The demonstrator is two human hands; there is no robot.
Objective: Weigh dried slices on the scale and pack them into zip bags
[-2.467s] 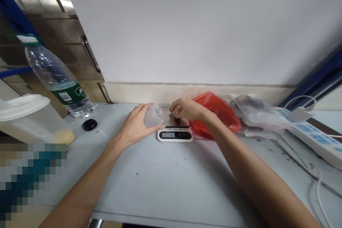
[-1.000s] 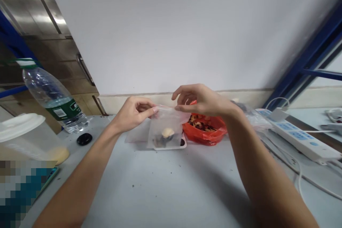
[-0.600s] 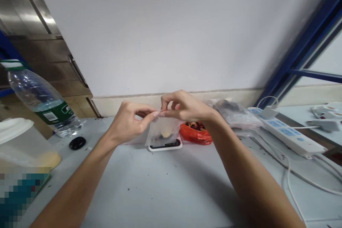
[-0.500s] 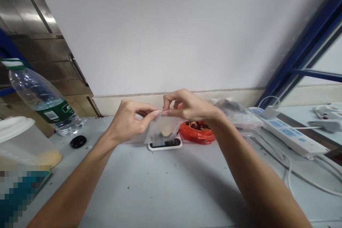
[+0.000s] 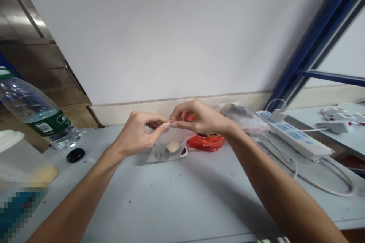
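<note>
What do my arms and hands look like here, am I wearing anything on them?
Your left hand and right hand are bare: no gloves, rings, watch or bracelet show. The left forearm and right forearm are uncovered up to the picture's edge, with no sleeves in view.

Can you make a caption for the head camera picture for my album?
Left hand and right hand pinch a cloudy bag at its top, near a red bag.

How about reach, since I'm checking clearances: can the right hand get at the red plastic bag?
Probably yes: the right hand is close by, with nothing seen between it and the red plastic bag, but that hand is pinching the small translucent plastic bag.
</note>
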